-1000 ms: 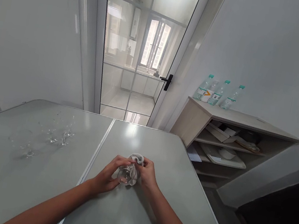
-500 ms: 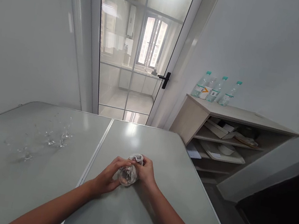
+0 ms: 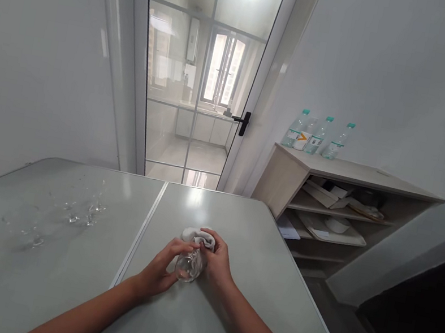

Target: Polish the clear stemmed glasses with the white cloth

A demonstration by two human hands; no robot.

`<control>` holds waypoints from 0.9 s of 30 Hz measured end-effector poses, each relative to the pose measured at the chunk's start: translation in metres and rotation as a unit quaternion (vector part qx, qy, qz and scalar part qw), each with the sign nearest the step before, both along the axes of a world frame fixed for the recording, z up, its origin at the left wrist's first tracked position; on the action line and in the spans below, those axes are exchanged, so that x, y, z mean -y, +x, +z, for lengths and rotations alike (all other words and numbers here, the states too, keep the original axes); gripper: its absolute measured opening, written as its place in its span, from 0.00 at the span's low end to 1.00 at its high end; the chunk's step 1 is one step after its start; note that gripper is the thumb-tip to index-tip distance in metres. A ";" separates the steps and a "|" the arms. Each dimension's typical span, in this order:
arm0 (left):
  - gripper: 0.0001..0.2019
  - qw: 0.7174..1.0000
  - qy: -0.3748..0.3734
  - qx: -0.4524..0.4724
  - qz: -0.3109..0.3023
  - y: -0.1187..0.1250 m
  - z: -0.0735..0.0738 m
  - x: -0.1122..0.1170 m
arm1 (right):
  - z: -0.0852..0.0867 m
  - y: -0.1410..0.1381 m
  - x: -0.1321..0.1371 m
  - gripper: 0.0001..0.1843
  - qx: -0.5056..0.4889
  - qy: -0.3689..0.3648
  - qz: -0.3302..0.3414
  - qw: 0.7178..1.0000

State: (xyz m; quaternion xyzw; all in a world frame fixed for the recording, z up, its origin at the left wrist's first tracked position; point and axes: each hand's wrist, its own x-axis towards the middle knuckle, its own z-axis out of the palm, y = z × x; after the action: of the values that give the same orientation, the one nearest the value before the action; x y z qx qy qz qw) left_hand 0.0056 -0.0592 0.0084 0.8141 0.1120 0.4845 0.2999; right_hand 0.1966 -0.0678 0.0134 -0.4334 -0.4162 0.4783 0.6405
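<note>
Between my hands, low over the table (image 3: 281, 320), is a clear glass (image 3: 186, 268) with its round end facing me. My left hand (image 3: 160, 269) is closed round its left side, thumb below and fingers along the top. My right hand (image 3: 218, 260) grips a bunched white cloth (image 3: 192, 234) at the glass's right and far side. Some of the cloth shows pale through the glass. The right fingertips are partly hidden behind the cloth.
Several clear glass pieces (image 3: 89, 212), hard to make out singly, stand on the table's left half. A pale seam (image 3: 149, 216) divides the tabletop. Plastic bottles (image 3: 317, 137) stand on a wooden shelf unit (image 3: 284, 183) at right. Beyond the table is a glass door (image 3: 207, 158).
More of the white cloth now shows beyond the glass, spread to the left, and the right fingers have shifted over it. The left hand keeps its hold. The view has tilted slightly.
</note>
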 end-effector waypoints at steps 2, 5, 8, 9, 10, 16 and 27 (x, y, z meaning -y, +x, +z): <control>0.28 1.000 0.017 -0.003 -0.006 0.000 -0.001 -0.001 | -0.002 -0.004 0.001 0.22 -0.057 -0.017 0.034 0.998; 0.26 1.000 0.017 0.006 -0.007 -0.002 -0.003 -0.004 | -0.009 -0.009 0.002 0.24 -0.076 -0.065 0.087 0.991; 0.25 1.000 -0.007 0.019 0.001 -0.002 -0.004 -0.007 | -0.016 -0.010 -0.001 0.25 -0.002 -0.056 0.080 0.995; 0.26 1.000 -0.015 0.021 0.002 -0.002 -0.005 -0.007 | -0.017 -0.008 -0.002 0.25 0.025 -0.039 0.061 0.997; 0.26 0.999 -0.023 0.024 0.002 -0.002 -0.005 -0.007 | -0.017 -0.007 -0.003 0.24 0.046 -0.022 0.040 0.998; 0.23 0.999 -0.003 0.029 -0.020 0.002 -0.006 -0.006 | -0.004 0.002 0.001 0.22 0.104 0.051 -0.025 0.993; 0.30 1.000 0.006 -0.007 0.006 -0.004 -0.011 -0.017 | -0.021 0.003 -0.009 0.22 0.073 -0.057 0.019 0.995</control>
State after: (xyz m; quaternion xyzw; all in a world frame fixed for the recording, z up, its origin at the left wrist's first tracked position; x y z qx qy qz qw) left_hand 0.0017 -0.0421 -0.0027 0.8185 0.1158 0.4818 0.2908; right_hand 0.2000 -0.0589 -0.0075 -0.4954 -0.4421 0.4799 0.5734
